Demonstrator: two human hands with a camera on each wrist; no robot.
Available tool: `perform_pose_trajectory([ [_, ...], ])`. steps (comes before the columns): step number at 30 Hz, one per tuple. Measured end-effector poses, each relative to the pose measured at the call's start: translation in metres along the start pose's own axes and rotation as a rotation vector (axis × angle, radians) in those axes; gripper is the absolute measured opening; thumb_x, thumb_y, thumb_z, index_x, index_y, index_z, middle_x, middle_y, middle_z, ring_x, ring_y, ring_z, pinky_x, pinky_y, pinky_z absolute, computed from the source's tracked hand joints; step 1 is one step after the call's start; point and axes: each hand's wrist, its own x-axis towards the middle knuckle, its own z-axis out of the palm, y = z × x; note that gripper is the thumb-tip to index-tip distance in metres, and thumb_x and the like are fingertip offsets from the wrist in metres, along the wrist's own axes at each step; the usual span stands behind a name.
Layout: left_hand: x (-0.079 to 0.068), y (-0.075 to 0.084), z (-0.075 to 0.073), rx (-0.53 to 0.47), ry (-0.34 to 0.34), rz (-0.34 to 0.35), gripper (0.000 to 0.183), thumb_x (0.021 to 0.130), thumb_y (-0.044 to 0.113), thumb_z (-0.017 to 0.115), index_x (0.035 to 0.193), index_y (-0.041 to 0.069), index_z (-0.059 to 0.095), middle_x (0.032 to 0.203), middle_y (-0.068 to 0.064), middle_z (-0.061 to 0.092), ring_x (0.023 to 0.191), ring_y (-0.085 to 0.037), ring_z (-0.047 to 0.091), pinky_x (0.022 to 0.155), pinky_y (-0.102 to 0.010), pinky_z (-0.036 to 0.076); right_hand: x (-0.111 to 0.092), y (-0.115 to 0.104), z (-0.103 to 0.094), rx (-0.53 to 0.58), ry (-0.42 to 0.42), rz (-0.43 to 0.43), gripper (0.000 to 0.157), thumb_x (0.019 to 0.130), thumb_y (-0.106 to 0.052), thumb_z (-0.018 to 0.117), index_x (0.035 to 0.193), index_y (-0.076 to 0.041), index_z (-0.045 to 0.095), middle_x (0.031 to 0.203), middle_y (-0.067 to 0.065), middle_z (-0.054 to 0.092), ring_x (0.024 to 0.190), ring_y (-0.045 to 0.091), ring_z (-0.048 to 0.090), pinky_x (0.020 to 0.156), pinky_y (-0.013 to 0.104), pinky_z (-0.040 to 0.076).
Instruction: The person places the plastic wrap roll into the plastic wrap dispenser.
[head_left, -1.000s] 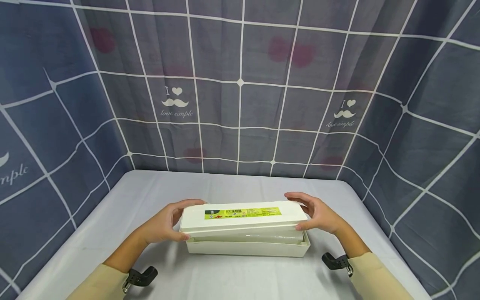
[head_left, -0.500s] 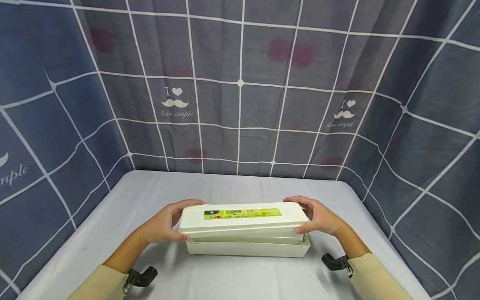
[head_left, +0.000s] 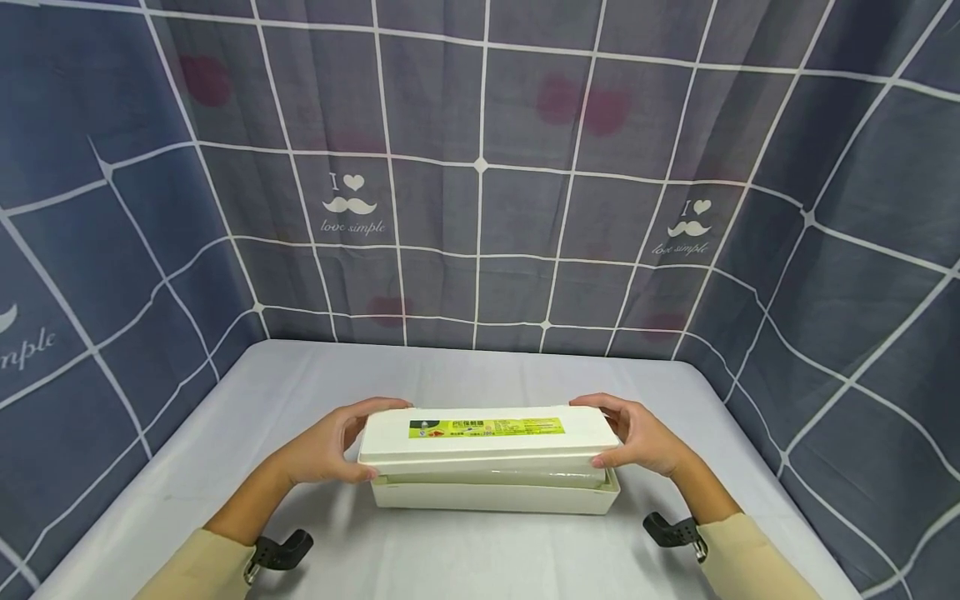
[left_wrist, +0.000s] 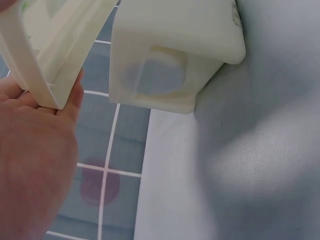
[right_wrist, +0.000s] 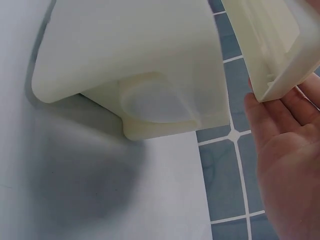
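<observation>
A white cling film box stands crosswise on the table in the head view. Its lid (head_left: 487, 450), with a yellow-green label (head_left: 486, 427), hangs over the base (head_left: 495, 498), its left end slightly lower on the near side. Between them shows the glossy cling film roll (head_left: 540, 477). My left hand (head_left: 333, 442) grips the lid's left end, thumb on the near edge and fingers at the far edge. My right hand (head_left: 645, 433) grips the right end likewise. Both wrist views show the lid (left_wrist: 32, 72) apart from the base (right_wrist: 125, 45), whose end walls have rounded openings.
A white cloth (head_left: 480, 558) covers the table. Dark checked curtains (head_left: 435, 204) close it in at the back and on both sides. Black wrist straps (head_left: 283, 552) sit at both cuffs.
The lid's right end has sunk slightly toward the base, and my right fingers have come down with it. My left hand has hardly moved.
</observation>
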Motion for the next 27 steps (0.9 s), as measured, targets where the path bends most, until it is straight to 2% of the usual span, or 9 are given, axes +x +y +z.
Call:
perform_pose_trajectory([
  [5,-0.001,0.001,-0.001,0.024,0.023,-0.013,0.085,0.078,0.007,0.085,0.152,0.004,0.044,0.151,-0.013,0.051,0.133,-0.010,0.051,0.106,-0.020,0.045,-0.003,0.001,0.001,0.009,0.027,0.006,0.079,0.073,0.002,0.086,0.144,0.000,0.052,0.139,0.019,0.060,0.115,0.017,0.064,0.090,0.027,0.059],
  [10,-0.002,-0.001,-0.002,0.077,0.069,-0.046,0.084,0.078,0.012,0.087,0.151,0.010,0.046,0.149,-0.007,0.054,0.134,-0.010,0.052,0.108,-0.023,0.044,-0.006,0.001,0.004,0.038,0.059,0.014,0.080,0.072,0.003,0.086,0.145,0.000,0.051,0.140,0.020,0.058,0.116,0.015,0.064,0.090,0.026,0.059],
  [14,-0.004,-0.005,-0.002,0.104,0.106,-0.041,0.083,0.078,0.014,0.089,0.149,0.009,0.047,0.147,-0.005,0.056,0.133,-0.011,0.054,0.109,-0.020,0.043,-0.008,0.000,0.008,0.049,0.095,0.018,0.083,0.071,0.004,0.087,0.145,0.000,0.050,0.142,0.019,0.057,0.118,0.014,0.063,0.092,0.025,0.058],
  [21,-0.005,-0.009,-0.002,0.073,0.145,-0.015,0.083,0.077,0.010,0.089,0.148,0.007,0.047,0.148,-0.009,0.054,0.134,-0.009,0.053,0.110,-0.015,0.042,-0.013,0.000,0.016,0.073,0.162,0.006,0.087,0.070,0.007,0.086,0.146,0.002,0.046,0.144,0.017,0.055,0.121,0.011,0.062,0.094,0.024,0.057],
  [27,-0.005,-0.012,0.000,0.043,0.158,-0.009,0.084,0.076,0.007,0.089,0.149,0.007,0.047,0.150,-0.009,0.052,0.138,-0.007,0.050,0.111,-0.014,0.041,-0.018,0.005,0.019,0.070,0.172,-0.026,0.085,0.072,0.008,0.085,0.146,0.002,0.045,0.142,0.016,0.055,0.120,0.011,0.062,0.095,0.022,0.056],
])
